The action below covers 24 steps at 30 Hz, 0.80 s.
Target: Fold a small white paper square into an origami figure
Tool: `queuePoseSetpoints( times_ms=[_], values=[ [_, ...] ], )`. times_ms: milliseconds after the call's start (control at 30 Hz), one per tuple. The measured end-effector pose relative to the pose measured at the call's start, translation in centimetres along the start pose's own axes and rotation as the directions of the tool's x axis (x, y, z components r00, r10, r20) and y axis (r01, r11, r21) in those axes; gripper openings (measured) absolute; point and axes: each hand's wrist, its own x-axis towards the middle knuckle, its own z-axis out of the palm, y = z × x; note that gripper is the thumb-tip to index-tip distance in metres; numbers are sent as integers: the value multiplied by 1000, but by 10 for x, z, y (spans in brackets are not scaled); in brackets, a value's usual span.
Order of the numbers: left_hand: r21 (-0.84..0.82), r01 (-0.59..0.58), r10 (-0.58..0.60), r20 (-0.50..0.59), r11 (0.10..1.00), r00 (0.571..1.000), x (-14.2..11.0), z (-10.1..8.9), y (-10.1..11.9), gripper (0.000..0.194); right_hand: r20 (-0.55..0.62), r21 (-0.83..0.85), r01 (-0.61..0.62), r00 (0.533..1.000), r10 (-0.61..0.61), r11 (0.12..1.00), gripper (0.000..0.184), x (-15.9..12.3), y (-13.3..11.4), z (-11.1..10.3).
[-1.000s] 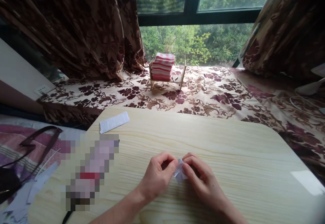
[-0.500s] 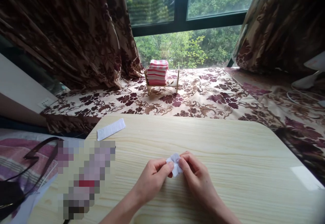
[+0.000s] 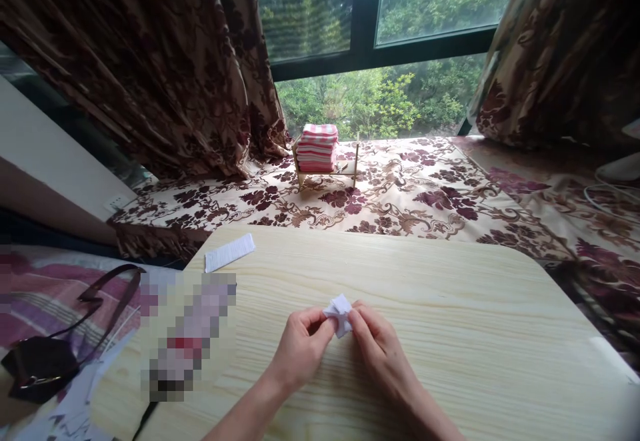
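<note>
A small piece of folded white paper (image 3: pixel 341 309) is held just above the light wooden table (image 3: pixel 450 308), its flaps and creases showing. My left hand (image 3: pixel 303 341) pinches its left side between thumb and fingers. On the opposite side, my right hand (image 3: pixel 373 334) grips the paper's right edge the same way. Both hands sit close together near the middle of the table. The fingertips behind the paper are partly hidden.
A folded white paper strip (image 3: pixel 230 252) lies at the table's far left corner. Nearer stands a pixelated object (image 3: pixel 193 334). A black bag (image 3: pixel 43 366) rests left of the table. On the windowsill, a small wooden rack (image 3: pixel 327 174) bears stacked pink-and-white cloths (image 3: pixel 319 149).
The paper's flaps have shifted; one square flap now stands out on top. Both hands keep their pinch. The whole view has moved slightly, showing more of the bag on the left.
</note>
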Motion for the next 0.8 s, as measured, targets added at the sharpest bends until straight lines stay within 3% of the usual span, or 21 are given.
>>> queuePoseSetpoints(
  times_ms=[433, 600, 800],
  values=[
    [-96, 9, -17, -79, 995, 997, 11, 6, 4, 26, 57, -62, 41, 998, -37, 997, 29, -1, -1, -3],
    [-128, -40, 30, -81, 991, 996, 13, 11, -2, 27, 50, -48, 9, 999, -7, 999, 33, 0, -3, -2],
    [-187, 1, -28, -142, 982, 989, 11, 10, 1, 28, 93, 32, -62, 994, 58, 998, 37, 7, -10, -9]
  ],
)
